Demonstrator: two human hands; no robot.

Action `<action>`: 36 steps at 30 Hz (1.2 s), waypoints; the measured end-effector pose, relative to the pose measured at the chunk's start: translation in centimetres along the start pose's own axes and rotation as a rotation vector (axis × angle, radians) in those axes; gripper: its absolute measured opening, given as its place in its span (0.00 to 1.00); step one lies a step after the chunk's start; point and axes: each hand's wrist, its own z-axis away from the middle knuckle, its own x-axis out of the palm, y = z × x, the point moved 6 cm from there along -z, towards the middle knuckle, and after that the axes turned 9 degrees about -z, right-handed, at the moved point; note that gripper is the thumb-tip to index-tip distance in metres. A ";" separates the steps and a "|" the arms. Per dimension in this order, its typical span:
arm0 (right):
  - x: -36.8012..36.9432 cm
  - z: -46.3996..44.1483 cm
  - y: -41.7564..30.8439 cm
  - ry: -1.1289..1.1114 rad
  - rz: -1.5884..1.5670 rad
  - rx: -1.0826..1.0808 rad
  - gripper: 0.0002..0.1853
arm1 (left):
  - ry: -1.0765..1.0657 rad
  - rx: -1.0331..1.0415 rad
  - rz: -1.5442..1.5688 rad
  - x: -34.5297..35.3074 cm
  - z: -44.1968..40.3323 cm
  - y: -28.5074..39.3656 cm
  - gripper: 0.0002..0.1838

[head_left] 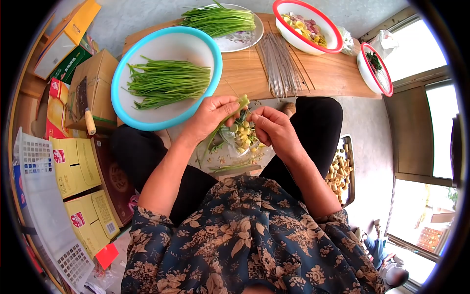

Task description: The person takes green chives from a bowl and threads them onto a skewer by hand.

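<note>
Above my lap, my left hand (213, 116) is closed around a small bunch of green chives (243, 101), the pale cut ends up and the leaves hanging below. My right hand (275, 128) is close beside it, its thumb and fingers pinched on what looks like a thin skewer at the bunch. A fine skewer tip shows above my left hand; much of its length is hidden. On the table, a blue-rimmed basin (215, 81) holds more chives (169, 81). Loose metal skewers (279, 63) lie side by side to its right.
More chives (220, 19) lie on a white plate (257, 36) at the back. A red-rimmed basin (338, 41) holds mixed food; a smaller bowl (364, 73) holds dark greens. Below my hands is a bag of yellowish pieces (245, 139). A tray (349, 191) stands right, boxes (76, 166) left.
</note>
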 end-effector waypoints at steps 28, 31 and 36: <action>-6.0 -0.2 4.4 0.164 -0.115 0.046 0.09 | 0.396 0.108 -1.563 -14.0 -9.3 -3.8 0.15; -6.2 -0.2 4.5 0.166 -0.120 0.048 0.09 | 0.344 0.084 -1.621 -14.2 -10.2 -4.7 0.14; -6.2 0.0 4.3 0.171 -0.118 0.044 0.09 | 0.294 0.012 -1.581 -14.2 -9.8 -3.9 0.11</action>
